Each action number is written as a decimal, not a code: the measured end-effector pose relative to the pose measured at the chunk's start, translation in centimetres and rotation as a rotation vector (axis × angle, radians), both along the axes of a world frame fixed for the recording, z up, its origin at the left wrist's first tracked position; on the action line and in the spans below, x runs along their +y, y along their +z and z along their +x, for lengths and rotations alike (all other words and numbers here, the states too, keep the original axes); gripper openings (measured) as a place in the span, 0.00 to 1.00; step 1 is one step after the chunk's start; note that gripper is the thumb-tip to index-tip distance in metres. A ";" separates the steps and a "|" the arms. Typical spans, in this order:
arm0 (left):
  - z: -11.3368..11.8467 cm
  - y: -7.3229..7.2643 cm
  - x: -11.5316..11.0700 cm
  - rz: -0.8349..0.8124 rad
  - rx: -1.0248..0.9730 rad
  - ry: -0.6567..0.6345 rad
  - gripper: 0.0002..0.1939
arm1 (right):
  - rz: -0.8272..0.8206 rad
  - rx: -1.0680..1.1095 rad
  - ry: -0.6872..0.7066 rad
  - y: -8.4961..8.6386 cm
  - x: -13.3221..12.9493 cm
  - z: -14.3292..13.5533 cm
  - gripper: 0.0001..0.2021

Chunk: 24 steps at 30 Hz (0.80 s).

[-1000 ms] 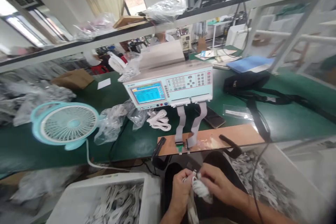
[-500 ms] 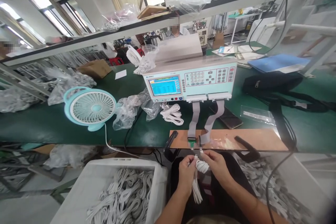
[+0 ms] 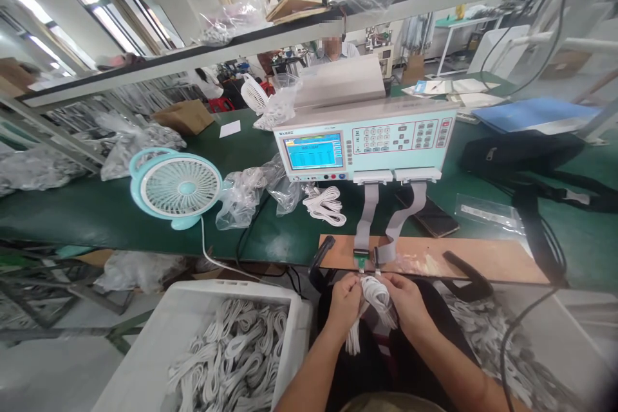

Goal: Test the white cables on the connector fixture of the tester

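My left hand (image 3: 346, 299) and my right hand (image 3: 402, 299) are closed on a bundled white cable (image 3: 375, 293), one at each side of the coil. Its loops hang down between my wrists. The cable's ends are up at the small green connector board (image 3: 361, 262) and the dark connector (image 3: 378, 264) beside it; my fingers hide how far they are plugged in. Grey ribbon cables (image 3: 365, 215) run from these connectors up to the tester (image 3: 400, 135), whose blue screen (image 3: 315, 153) is lit.
A white bin (image 3: 193, 299) of bundled cables stands at my left, and more cables (image 3: 476, 322) lie at lower right. A turquoise fan (image 3: 181, 187), a coiled white cable (image 3: 324, 205) and a phone (image 3: 432, 215) are on the green table. Black clamps (image 3: 321, 262) flank the copper-coloured board (image 3: 434, 257).
Both hands have moved up to the connectors with the cable, whose coil now hangs more openly between them. The tester's screen content has changed. The whole view has shifted slightly.
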<state>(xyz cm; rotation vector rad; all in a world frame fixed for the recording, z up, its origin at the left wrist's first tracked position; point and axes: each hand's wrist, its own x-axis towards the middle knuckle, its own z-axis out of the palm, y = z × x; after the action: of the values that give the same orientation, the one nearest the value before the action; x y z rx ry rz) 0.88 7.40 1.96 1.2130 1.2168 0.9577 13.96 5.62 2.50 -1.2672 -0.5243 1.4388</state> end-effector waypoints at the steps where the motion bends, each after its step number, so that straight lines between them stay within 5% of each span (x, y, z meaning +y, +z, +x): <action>1: 0.1 -0.1 0.0 0.007 -0.003 0.028 0.15 | -0.004 0.011 0.003 0.0 0.0 0.0 0.17; 13: 2.1 -0.9 -0.9 -0.149 -0.299 0.276 0.13 | 0.011 0.038 0.026 0.8 0.0 0.3 0.17; 24: 2.0 -0.4 -0.9 -0.072 -0.305 0.255 0.10 | -0.002 0.069 0.055 0.5 0.1 0.4 0.17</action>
<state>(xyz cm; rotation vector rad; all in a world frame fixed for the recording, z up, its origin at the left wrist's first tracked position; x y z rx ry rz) 2.88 6.52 1.59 0.8304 1.1647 1.2267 14.31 5.75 3.04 -1.2080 -0.5149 1.5235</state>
